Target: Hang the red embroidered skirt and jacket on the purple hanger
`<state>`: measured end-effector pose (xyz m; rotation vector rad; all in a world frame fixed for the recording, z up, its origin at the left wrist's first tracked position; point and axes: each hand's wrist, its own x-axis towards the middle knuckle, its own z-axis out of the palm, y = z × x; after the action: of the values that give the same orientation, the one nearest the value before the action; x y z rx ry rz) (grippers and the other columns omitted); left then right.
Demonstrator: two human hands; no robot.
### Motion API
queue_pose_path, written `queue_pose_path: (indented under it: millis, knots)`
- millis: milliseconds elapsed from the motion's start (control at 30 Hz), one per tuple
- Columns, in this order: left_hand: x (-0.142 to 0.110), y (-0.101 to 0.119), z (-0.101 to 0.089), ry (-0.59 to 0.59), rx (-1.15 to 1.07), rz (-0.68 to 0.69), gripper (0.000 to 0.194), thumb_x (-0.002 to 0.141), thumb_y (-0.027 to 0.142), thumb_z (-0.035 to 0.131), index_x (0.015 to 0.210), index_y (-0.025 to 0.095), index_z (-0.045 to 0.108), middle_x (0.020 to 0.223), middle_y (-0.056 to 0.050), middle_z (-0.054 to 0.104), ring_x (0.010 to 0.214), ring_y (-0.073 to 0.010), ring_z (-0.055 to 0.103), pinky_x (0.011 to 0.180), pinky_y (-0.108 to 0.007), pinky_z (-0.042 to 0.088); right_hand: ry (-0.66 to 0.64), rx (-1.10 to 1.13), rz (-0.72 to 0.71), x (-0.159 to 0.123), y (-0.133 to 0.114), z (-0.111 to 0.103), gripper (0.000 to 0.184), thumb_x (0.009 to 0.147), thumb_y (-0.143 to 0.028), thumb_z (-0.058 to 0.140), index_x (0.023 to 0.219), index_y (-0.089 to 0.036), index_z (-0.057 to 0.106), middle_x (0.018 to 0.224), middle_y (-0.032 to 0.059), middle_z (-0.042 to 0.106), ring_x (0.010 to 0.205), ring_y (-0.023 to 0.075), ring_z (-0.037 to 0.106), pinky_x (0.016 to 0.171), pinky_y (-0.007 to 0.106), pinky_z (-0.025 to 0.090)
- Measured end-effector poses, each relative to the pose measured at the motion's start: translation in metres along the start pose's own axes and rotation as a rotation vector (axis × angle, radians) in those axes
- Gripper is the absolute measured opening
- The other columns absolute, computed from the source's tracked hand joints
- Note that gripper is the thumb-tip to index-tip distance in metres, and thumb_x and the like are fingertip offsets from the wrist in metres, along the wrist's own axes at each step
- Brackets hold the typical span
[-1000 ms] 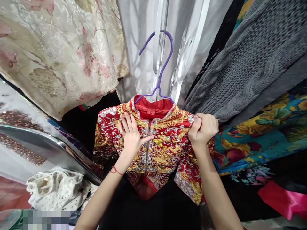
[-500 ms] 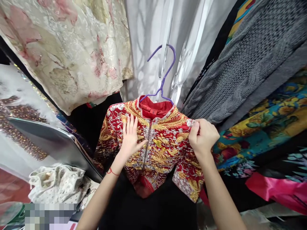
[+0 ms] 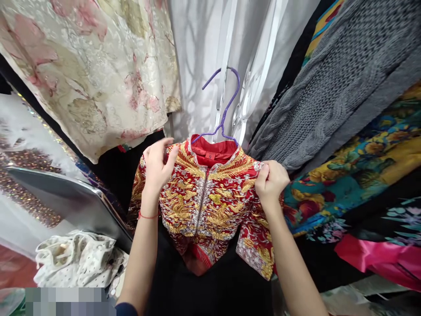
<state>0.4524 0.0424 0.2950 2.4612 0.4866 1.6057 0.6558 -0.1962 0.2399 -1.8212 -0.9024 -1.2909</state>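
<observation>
Red embroidered jacket [image 3: 215, 206]: hanging front-on in the middle of the view, gold and silver stitching pretty much all over, collar up top and one line running down the front
Hanger [image 3: 224, 115]: purple, its shoulders tucked inside the jacket's collar, its hook up around a white metal bar [image 3: 224, 48]
Size tag [image 3: 210, 156]: little red one on the inside of the collar, reads S
Right hand [image 3: 271, 182]: closed in a fist on the jacket's shoulder on the right, thumb toward the collar, so yeah, it's got hold of the fabric there
Left hand [image 3: 156, 169]: up at the other shoulder, thumb and forefinger apart, other fingers bent; honestly can't tell if it's pinching any cloth
Bracelet [image 3: 148, 215]: thin red string on the left wrist
Left-side stuff: cream floral garment [image 3: 98, 74] hanging up high, crumpled white dotted cloth [image 3: 75, 259] down low by a shiny dark panel [image 3: 72, 197]
Right-side stuff: chunky grey knit [image 3: 345, 79], with teal and yellow floral fabric [image 3: 345, 184] below it and bright pink satin [image 3: 371, 254] lower still
Backdrop: pale curtain [image 3: 194, 52] behind the bar
</observation>
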Motion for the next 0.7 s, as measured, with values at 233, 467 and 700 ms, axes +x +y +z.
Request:
queue_pose_path:
  millis: [233, 467, 700]
  knots:
    - [-0.013, -0.004, 0.002, 0.067, 0.110, 0.023, 0.035, 0.098, 0.038, 0.050, 0.068, 0.022, 0.045, 0.061, 0.002, 0.049, 0.066, -0.0167, 0.047, 0.081, -0.035, 0.033, -0.006, 0.012, 0.023, -0.004, -0.001, -0.008, 0.028, 0.097, -0.025, 0.036, 0.075, -0.021, 0.052, 0.069, 0.0049, 0.057, 0.065, 0.0199, 0.048, 0.066, 0.034, 0.030]
    - [-0.021, 0.009, -0.001, 0.067, 0.111, -0.014, 0.035, 0.099, 0.038, 0.050, 0.068, 0.022, 0.047, 0.062, 0.002, 0.050, 0.067, -0.0176, 0.045, 0.081, -0.036, 0.031, 0.048, -0.067, 0.144, -0.009, -0.029, -0.025, 0.022, 0.096, -0.033, 0.049, 0.103, -0.015, 0.060, 0.104, 0.0175, 0.063, 0.102, 0.0300, 0.054, 0.089, 0.046, 0.040]
    - [-0.029, 0.017, 0.001, 0.063, 0.122, -0.051, 0.039, 0.101, 0.041, 0.046, 0.067, 0.022, 0.047, 0.064, 0.001, 0.054, 0.069, -0.0181, 0.046, 0.082, -0.036, 0.032, -0.326, 0.472, 0.474, -0.023, -0.127, -0.023, 0.026, 0.094, -0.043, 0.058, 0.081, -0.020, 0.060, 0.069, 0.0004, 0.063, 0.057, 0.0125, 0.054, 0.060, 0.028, 0.044]
